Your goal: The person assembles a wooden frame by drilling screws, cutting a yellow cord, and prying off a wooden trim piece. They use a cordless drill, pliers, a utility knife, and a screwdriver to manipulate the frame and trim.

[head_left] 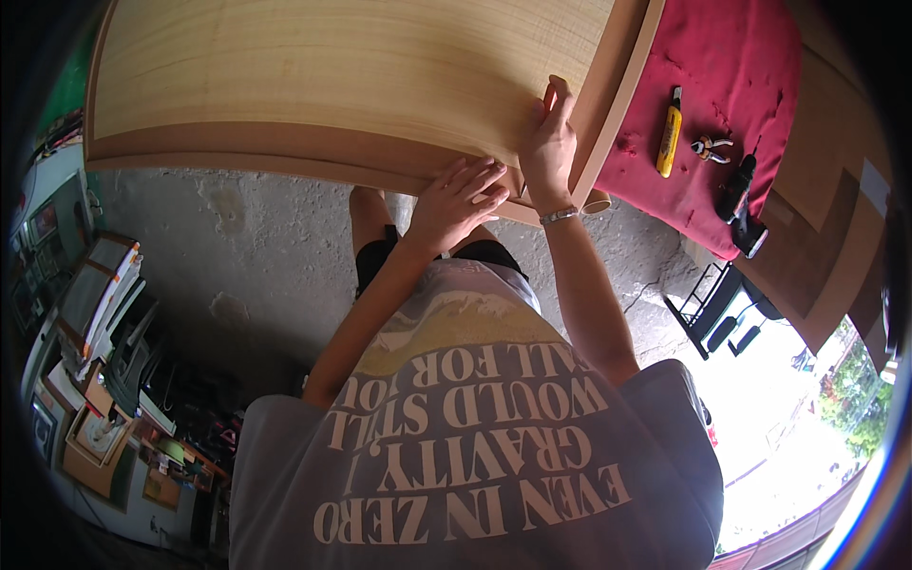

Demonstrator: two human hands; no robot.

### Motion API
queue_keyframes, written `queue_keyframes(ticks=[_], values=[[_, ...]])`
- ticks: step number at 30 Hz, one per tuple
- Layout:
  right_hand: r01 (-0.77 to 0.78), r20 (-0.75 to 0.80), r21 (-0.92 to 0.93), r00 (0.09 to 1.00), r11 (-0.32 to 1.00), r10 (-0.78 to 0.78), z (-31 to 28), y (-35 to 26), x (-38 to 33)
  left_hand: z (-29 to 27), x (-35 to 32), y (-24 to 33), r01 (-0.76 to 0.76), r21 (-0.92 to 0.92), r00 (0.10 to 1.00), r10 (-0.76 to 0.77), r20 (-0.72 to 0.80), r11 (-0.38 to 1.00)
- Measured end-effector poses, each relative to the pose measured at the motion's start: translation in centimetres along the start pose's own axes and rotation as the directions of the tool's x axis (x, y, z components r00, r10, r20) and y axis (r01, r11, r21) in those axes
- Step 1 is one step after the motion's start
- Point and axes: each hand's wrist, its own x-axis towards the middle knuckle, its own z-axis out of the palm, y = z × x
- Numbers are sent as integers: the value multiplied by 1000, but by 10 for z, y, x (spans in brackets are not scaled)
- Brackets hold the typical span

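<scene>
A large pale wood-grained panel lies in front of me, bordered by a brown frame. My left hand rests on the near side of the frame, palm down with its fingers stretched out. Close to the near right corner, my right hand is closed over the panel. Between its thumb and fingers shows a small orange-red thing; its kind is mostly hidden by the hand. A bracelet circles my right wrist.
Red cloth to the right bears a yellow utility knife, pliers and a black power drill. Brown cardboard sheets lie beyond. Stacked frames stand at left. Under the corner shows a cardboard tube end.
</scene>
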Motion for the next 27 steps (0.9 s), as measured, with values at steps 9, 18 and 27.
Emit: queue_keyframes(ticks=[9,18,27], values=[[132,-185,-354,960,926,-208,4,19,16,-2,-1,0,7,-35,1000,-7,10,999],[201,-176,-241,953,949,-247,4,34,14,6,-3,-3,3,-20,1000,-3,-6,1000],[196,-147,-271,959,943,-242,5,30,13,7,-4,-6,-27,1,1000,27,2,1000]])
